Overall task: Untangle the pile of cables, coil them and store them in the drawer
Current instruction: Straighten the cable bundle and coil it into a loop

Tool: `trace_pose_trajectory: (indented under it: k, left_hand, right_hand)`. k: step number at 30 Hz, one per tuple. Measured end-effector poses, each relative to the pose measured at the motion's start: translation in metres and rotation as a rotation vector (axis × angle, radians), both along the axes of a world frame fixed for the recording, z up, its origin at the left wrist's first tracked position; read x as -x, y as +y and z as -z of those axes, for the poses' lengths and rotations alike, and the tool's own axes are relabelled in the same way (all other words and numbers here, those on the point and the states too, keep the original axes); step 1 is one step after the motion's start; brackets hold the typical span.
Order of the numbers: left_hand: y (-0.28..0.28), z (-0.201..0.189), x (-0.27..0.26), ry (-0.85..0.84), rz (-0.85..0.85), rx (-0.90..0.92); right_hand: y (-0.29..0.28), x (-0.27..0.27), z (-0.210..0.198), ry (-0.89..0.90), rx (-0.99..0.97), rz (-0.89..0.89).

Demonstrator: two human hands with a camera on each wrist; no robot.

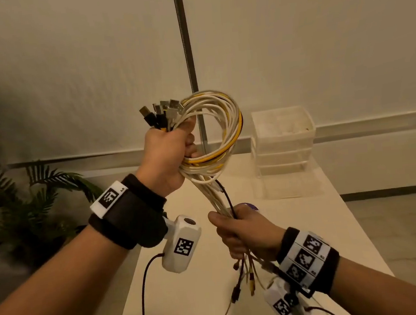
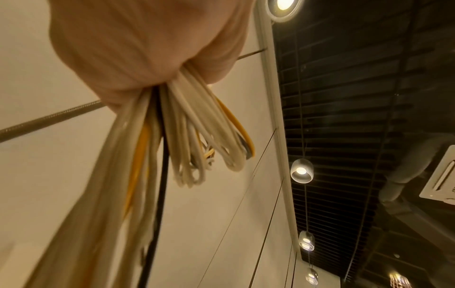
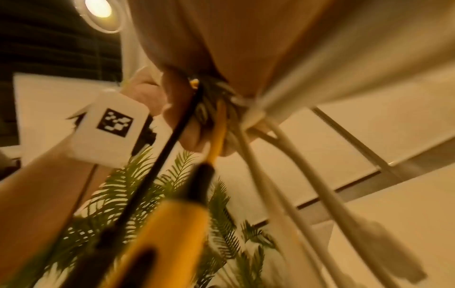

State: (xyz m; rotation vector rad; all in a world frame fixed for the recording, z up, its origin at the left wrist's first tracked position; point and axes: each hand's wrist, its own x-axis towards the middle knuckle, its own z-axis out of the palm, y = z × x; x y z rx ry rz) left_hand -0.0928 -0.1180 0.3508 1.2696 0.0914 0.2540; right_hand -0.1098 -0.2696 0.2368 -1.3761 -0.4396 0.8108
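A bundle of white, yellow and black cables forms a coil in the air above the table. My left hand grips the coil at its left side, with several USB plugs sticking up out of the fist. The loose strands run down to my right hand, which grips them lower down; their plug ends dangle below it. In the left wrist view the cables hang out of my fist. The right wrist view shows blurred strands leaving my palm.
A clear plastic drawer unit stands at the back right of the white table. A green plant fills the left side beyond the table edge. A metal pole rises behind the coil.
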Motion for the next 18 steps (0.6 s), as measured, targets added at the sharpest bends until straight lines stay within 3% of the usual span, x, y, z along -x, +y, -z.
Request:
trace_pose_trajectory:
  k: [6, 10, 15, 18]
  left_hand:
    - [0.012, -0.012, 0.001, -0.091, -0.029, -0.063]
    - [0.024, 0.001, 0.008, -0.129, -0.073, -0.299]
    - [0.039, 0.012, 0.017, -0.091, -0.092, -0.406]
    - [0.036, 0.012, 0.021, -0.065, -0.070, -0.474]
  right_hand:
    - [-0.014, 0.010, 0.014, -0.035, 0.143, -0.069]
    - [-0.039, 0.015, 0.008, -0.091, 0.222, -0.104]
    - [-0.073, 0.001, -0.024, -0.697, 0.484, -0.117]
    - [-0.084, -0.006, -0.048, -1.020, 0.588, -0.230]
